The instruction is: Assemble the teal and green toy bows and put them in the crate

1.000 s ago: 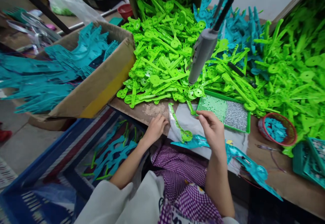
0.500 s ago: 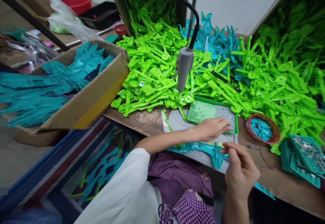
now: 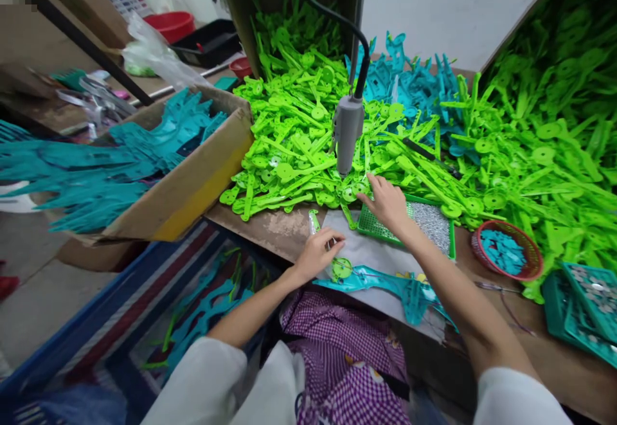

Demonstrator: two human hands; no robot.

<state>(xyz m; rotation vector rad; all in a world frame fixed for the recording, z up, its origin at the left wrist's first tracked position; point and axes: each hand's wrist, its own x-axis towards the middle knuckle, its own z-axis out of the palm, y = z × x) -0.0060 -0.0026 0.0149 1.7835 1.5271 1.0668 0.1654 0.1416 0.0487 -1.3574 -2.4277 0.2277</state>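
A long teal plastic part (image 3: 407, 290) lies across a pale sheet (image 3: 369, 242) at the bench's front edge. A lime-green disc piece (image 3: 342, 269) sits at its left end. Just above that disc is my left hand (image 3: 318, 253), fingers curled together; whatever they may pinch is hidden. My right hand (image 3: 389, 206) reaches over the left side of a green tray (image 3: 454, 245) of tiny metal pieces. Its thumb and forefinger are apart beside the front of the lime-green parts pile (image 3: 299, 135). A grey electric screwdriver (image 3: 349, 132) hangs above that spot.
Left stands a cardboard box (image 3: 193, 168) of teal parts. On the right are a red basket (image 3: 534, 264) with small teal pieces and green trays (image 3: 592, 296) of round metal pieces. Below left, a striped bag (image 3: 130, 303) holds more parts. A black-handled tool (image 3: 429, 155) rests on the pile.
My left hand has moved from the green tray down left beside the disc piece. My right hand has gone from the front right, fingers bent, forward to the pile's edge, with fingers apart.
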